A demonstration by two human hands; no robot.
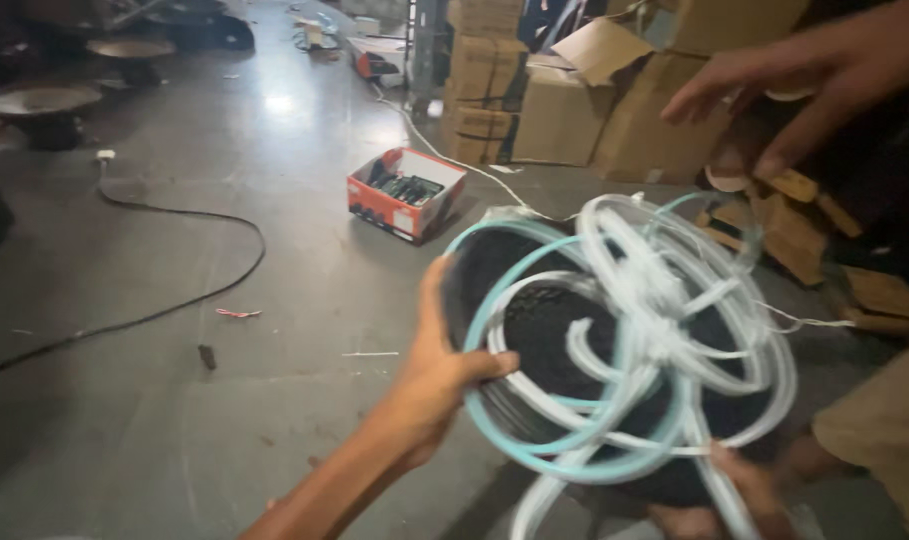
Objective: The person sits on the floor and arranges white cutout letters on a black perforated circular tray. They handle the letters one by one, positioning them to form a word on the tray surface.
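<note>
Head view, looking down at a grey concrete floor (174, 400). Left hand (436, 375), reaching in from the lower centre of the frame, holds a black round speaker (544, 330) by its rim, thumb hooked over the edge: its grip is closed on the speaker. A tangle of pale blue-white tubing (654, 330) loops over the speaker's face and is knotted near the middle. Right hand (749, 490) sits at the lower right of the frame under the tubing, blurred; whether its grip is closed cannot be told. Another person's hand (784, 80) stretches in from the upper right, fingers spread, above the tubing and apart from it.

Left of centre, a red open box (406, 192) lies on the floor. A black cable (174, 215) curves across the left side. Cardboard cartons (564, 100) are stacked at the upper centre, with wood scraps (789, 225) at the right.
</note>
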